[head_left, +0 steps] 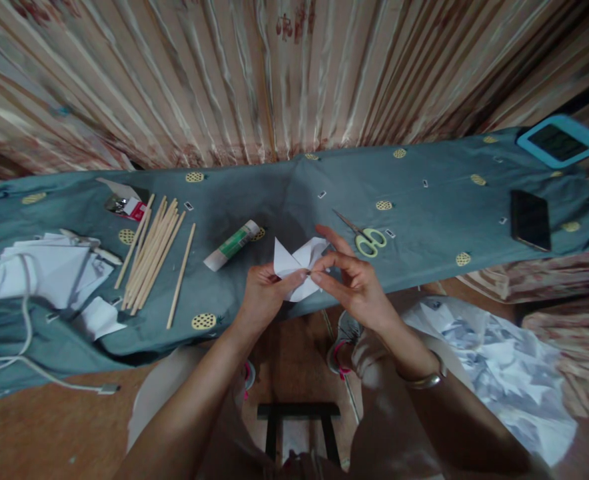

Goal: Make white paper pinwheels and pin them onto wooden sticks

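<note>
A white paper pinwheel (pixel 302 267) with folded, pointed blades is held over the table's front edge. My left hand (pixel 266 293) grips it from the left, thumb pressed near its middle. My right hand (pixel 349 277) is closed at the pinwheel's centre, thumb and index finger pinched together by a tiny dark spot. What sits between those fingertips is too small to name. Green-handled scissors (pixel 367 240) lie just beyond my right hand. A green and white glue stick (pixel 232 245) rests beyond my left hand.
Several wooden sticks (pixel 154 257), a small open box (pixel 127 203), stacked white paper (pixel 44 270) and a white cable (pixel 24 313) lie on the left. A phone (pixel 530 220) and blue-framed device (pixel 560 141) are far right. A plastic bag of paper pieces (pixel 499 367) stands below right.
</note>
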Motion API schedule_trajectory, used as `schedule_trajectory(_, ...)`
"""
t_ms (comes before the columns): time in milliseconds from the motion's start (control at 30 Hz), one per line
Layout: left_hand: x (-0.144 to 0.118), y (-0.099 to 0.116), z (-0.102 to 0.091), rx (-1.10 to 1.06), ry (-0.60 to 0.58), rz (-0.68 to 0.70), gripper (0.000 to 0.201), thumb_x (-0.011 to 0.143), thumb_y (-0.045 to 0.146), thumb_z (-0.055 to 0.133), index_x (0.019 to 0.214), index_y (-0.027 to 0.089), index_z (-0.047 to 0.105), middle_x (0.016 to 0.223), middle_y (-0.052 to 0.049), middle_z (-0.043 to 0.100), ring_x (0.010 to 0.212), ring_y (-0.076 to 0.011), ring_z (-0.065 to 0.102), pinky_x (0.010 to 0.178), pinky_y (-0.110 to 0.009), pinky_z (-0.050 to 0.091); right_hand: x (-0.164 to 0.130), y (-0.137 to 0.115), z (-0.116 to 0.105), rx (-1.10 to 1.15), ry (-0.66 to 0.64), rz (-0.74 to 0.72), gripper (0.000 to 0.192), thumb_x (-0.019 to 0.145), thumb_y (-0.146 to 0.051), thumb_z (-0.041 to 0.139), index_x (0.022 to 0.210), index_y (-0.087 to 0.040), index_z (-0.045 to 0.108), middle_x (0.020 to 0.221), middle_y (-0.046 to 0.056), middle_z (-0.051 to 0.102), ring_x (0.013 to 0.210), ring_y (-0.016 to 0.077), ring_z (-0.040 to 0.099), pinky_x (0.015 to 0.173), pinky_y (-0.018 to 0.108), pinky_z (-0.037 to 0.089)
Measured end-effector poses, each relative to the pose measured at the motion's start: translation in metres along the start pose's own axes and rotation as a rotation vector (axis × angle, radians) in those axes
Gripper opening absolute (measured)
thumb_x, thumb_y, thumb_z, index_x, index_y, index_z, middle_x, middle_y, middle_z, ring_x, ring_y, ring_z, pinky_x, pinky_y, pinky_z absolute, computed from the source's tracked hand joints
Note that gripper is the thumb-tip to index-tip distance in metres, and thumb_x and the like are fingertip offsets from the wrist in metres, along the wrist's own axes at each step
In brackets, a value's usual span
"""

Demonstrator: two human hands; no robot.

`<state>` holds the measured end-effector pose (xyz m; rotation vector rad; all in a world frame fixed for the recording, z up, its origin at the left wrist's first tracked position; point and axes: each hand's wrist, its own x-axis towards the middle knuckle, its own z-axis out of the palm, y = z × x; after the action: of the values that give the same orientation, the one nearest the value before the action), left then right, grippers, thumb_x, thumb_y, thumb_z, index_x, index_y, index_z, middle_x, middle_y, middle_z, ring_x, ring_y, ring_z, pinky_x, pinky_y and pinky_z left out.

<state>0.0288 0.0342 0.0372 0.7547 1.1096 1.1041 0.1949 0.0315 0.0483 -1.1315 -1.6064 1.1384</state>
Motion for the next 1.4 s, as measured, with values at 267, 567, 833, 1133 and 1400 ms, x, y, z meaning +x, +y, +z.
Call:
schedule_trajectory(267,-0.0005,-0.0008,-0.0013,-0.008,-0.004,0.014,0.026,0.051,0.034,0.089,0.064,0.016,0.077,0.061,0.0,0.07,0.053,-0.0098,0.055,0.053,-0.022,0.044,0.0002,-0.0017,-0.0003,0.007,-0.004,0.018,0.004,0.085,-0.029,0.067,0.081,-0.027,0.068,0.143,0.001,0.051,0.138,0.0224,0.042,0.114,0.041,0.03)
schedule_trajectory(567,-0.0011,0.001,-0.0002,0.0,-0.012,0.007,0.029,0.05,0.037,0.088,0.063,0.015,0.075,0.06,0.0,0.068,0.054,-0.0108,0.055,0.054,-0.023,0.044,0.0013,-0.0039,0.0001,0.081,-0.01,0.107,0.009,0.083,-0.035,0.068,0.078,-0.027,0.068,0.137,0.002,0.058,0.134,0.0239,0.047,0.11,0.041,0.035)
schedule_trajectory(833,-0.0005,-0.0007,0.0011,-0.037,-0.008,-0.011,0.03,0.048,0.035,0.089,0.066,0.015,0.075,0.063,0.0,0.07,0.054,-0.0107,0.056,0.056,-0.024,0.046,0.0029,-0.0022,0.0028,0.16,0.0,0.197,0.016,0.078,-0.041,0.071,0.074,-0.026,0.069,0.146,-0.001,0.05,0.136,0.0246,0.045,0.114,0.041,0.03)
schedule_trajectory(1133,-0.0021,0.0025,0.0014,-0.041,-0.001,-0.02,0.031,0.046,0.036,0.09,0.063,0.015,0.074,0.06,0.0,0.069,0.052,-0.0103,0.055,0.054,-0.023,0.044,0.0019,-0.0022,0.0036,0.179,-0.001,0.168,0.014,0.079,-0.039,0.072,0.076,-0.026,0.069,0.144,0.0,0.052,0.129,0.0235,0.052,0.107,0.039,0.039)
schedule_trajectory(1400,-0.0024,0.0015,-0.0008,-0.042,-0.008,-0.015,0.03,0.049,0.036,0.089,0.065,0.015,0.075,0.063,-0.001,0.07,0.055,-0.0109,0.056,0.055,-0.024,0.045,0.0015,-0.0019,0.0027,0.126,-0.013,0.11,0.012,0.081,-0.039,0.07,0.079,-0.027,0.069,0.133,0.003,0.061,0.134,0.0244,0.047,0.113,0.043,0.033)
